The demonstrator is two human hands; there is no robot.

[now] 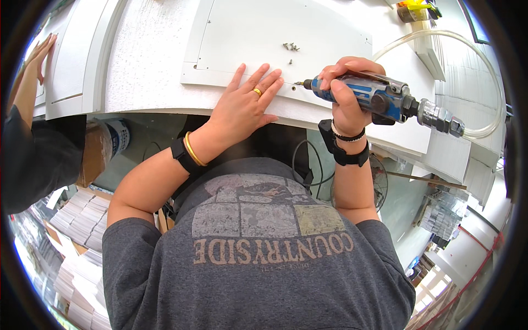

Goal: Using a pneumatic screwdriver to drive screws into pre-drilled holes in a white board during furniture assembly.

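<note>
My right hand (352, 99) is wrapped round a blue and grey air screwdriver (374, 96), whose bit points left toward a screw at the near edge of a white panel (242, 44). Whether the bit touches the screw, I cannot tell. Flat on that same edge lies my left hand (247, 102), fingers stretched out and a gold ring on one of them, just left of the bit. Several small loose screws (291, 47) rest on the panel beyond my fingers. Dark screw holes dot the panel's margins.
A clear air hose (489, 66) loops from the tool round the right side. Yellow-handled tools (418, 10) sit in a holder at the far right. At the left, another person's hand (41, 55) touches a white frame (77, 60). A fan (378, 179) stands below the bench.
</note>
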